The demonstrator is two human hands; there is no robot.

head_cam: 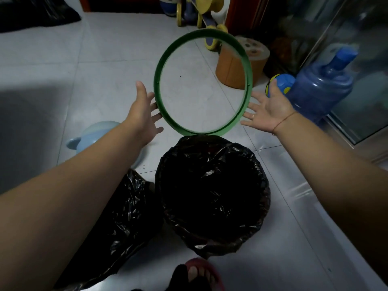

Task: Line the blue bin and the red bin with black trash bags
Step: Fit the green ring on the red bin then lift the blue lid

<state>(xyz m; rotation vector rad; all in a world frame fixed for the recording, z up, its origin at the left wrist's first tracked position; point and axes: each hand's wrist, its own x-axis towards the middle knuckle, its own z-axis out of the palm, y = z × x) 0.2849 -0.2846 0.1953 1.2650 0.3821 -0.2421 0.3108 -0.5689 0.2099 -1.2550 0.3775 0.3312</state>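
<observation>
Left hand [144, 110] and right hand [267, 111] are pressing straight, spread fingers against opposite sides of a thin green plastic hoop [159, 66], carrying it tilted. Just below, a crinkled black plastic trash bag [212, 185] is draping a round bin (colour hidden) on the floor.

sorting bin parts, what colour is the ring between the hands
Green. The ring shows best in the head view, between the left hand and right hand.

The left hand [144, 114] and right hand [270, 110] reached forward, fingers straight, flanking a tilted green ring [157, 89]. The ring was blurred, so they only seemed to touch its outer edge. Just below stood a bin wrapped in a black trash bag [212, 192]. A second black bag [117, 217] lay crumpled beside it on the tiled floor [63, 59].
</observation>
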